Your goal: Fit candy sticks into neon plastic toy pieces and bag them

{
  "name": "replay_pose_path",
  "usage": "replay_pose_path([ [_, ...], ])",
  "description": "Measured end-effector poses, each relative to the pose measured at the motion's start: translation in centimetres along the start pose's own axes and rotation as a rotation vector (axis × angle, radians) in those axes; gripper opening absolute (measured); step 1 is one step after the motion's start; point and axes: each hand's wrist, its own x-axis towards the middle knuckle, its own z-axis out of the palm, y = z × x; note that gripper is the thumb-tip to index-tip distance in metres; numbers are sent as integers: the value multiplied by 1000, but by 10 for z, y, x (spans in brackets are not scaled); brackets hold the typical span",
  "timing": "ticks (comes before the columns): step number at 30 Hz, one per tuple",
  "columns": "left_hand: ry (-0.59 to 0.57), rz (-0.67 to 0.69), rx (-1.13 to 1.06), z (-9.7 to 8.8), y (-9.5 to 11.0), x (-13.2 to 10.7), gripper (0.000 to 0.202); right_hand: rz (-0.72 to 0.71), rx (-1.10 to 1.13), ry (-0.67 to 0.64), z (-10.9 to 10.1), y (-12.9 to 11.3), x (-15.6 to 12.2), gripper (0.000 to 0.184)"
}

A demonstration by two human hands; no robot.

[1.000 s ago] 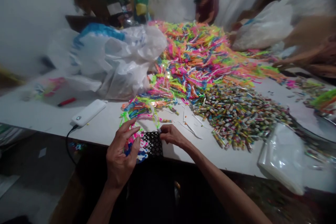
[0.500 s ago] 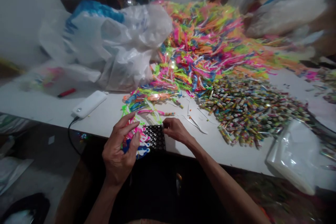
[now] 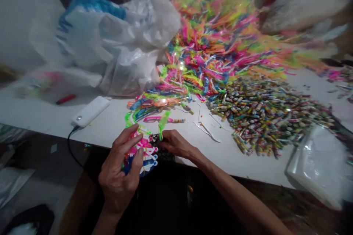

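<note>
My left hand [image 3: 121, 172] bends around a fanned set of pink, white and blue plastic strips [image 3: 147, 150], its thumb on the near side and fingers on the far side. Their looped ends line up along a black grid-patterned tray [image 3: 165, 154], mostly covered by my right hand. My right hand [image 3: 175, 142] is closed in a pinch at the tray's far part, with a bright green plastic strip [image 3: 164, 119] standing up from its fingertips. Just beyond, a pink strip [image 3: 151, 119] lies beside a small patterned tube [image 3: 179, 120].
A big heap of coloured strips [image 3: 209, 51] covers the back of the white table [image 3: 190, 139]. To the right lies a pile of patterned tubes [image 3: 264, 114] and a clear plastic bag [image 3: 317, 165]. Tweezers [image 3: 205, 131], a white power bank [image 3: 91, 110], a red pen [image 3: 65, 99] and a white sack [image 3: 132, 44] also lie there.
My right hand has moved left and nearer over the black tray, and the green strip now stands upright at its fingertips. My left hand stays at the fanned strips.
</note>
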Motion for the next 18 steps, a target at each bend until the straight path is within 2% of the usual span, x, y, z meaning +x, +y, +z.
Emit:
replay_pose_path([
  [5,-45,56,0,2,-1,0,46,-119,-362,-95,0,-24,-1,18],
  [7,-66,62,-21,2,0,1,41,-135,-395,-159,-3,-25,3,18],
  [9,-65,48,-34,2,0,2,34,-114,-376,-215,-10,-16,8,15],
  [11,-42,32,-37,2,1,2,30,-19,-411,-156,-22,0,14,19],
  [14,-17,23,-46,2,1,3,28,209,-625,71,-40,24,21,29],
  [16,-14,29,-58,3,0,2,28,260,-750,103,-47,35,23,33],
  [18,-17,39,-60,3,0,1,28,236,-795,86,-50,40,22,33],
])
